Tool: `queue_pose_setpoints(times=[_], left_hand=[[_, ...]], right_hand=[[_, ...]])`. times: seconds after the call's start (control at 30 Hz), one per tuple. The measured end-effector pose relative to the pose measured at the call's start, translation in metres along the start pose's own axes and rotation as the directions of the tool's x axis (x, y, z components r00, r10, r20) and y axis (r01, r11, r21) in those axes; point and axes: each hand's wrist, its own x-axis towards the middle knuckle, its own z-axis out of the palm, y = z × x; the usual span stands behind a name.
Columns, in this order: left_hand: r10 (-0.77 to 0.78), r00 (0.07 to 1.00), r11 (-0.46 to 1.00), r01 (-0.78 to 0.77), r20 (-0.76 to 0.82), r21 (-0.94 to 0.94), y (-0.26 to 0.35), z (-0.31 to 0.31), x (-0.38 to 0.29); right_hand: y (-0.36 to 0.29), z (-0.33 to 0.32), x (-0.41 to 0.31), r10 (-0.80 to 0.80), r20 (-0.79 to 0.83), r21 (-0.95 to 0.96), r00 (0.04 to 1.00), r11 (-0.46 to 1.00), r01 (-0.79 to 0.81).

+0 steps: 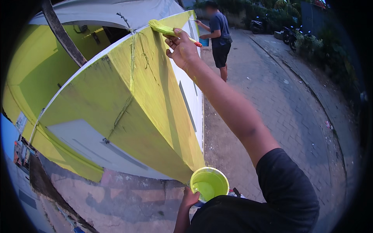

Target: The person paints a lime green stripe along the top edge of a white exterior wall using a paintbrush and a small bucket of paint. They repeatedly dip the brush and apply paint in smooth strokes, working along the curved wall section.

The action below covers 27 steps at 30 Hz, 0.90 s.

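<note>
In my right hand point(183, 48) is a paintbrush point(162, 28) with a red-tipped handle, its bristles coated in yellow-green paint. The arm is stretched out, and the bristles are at the upper edge of a yellow-painted wall point(154, 84); whether they touch it I cannot tell. Down by my body, my left hand point(191, 197) grips the rim of a paint bucket point(209, 180). Yellow-green paint lies inside and coats the bucket's inner wall. Thin cords point(132, 64) are tied over the wall near its corner and hang down its faces.
Beyond the wall a person point(220, 32) stands with a brush and a blue bucket point(204, 42). A dark pole point(62, 35) slants behind the wall's top edge. Paving point(271, 96) runs along the right, with motorbikes point(259, 25) parked farther off. A grey sheet point(116, 11) hangs overhead.
</note>
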Motion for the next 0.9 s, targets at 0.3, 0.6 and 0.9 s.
queue_pose_setpoints(times=[0.3, 0.6, 0.9], left_hand=[[-0.154, 0.972, 0.970, 0.183, 0.180, -0.159, 0.020, -0.005, 0.003], [-0.068, 0.978, 0.993, 0.085, 0.196, -0.080, 0.018, -0.006, 0.011], [-0.166, 0.975, 0.981, 0.178, 0.145, -0.077, 0.039, -0.018, -0.004]], right_hand=[[0.006, -0.048, -0.043, 0.002, -0.160, -0.166, 0.987, 0.986, -0.029], [0.003, -0.002, -0.019, -0.053, -0.009, 0.005, 0.999, 0.999, 0.053], [0.045, -0.107, -0.079, 0.029, -0.422, -0.238, 0.906, 0.961, -0.142]])
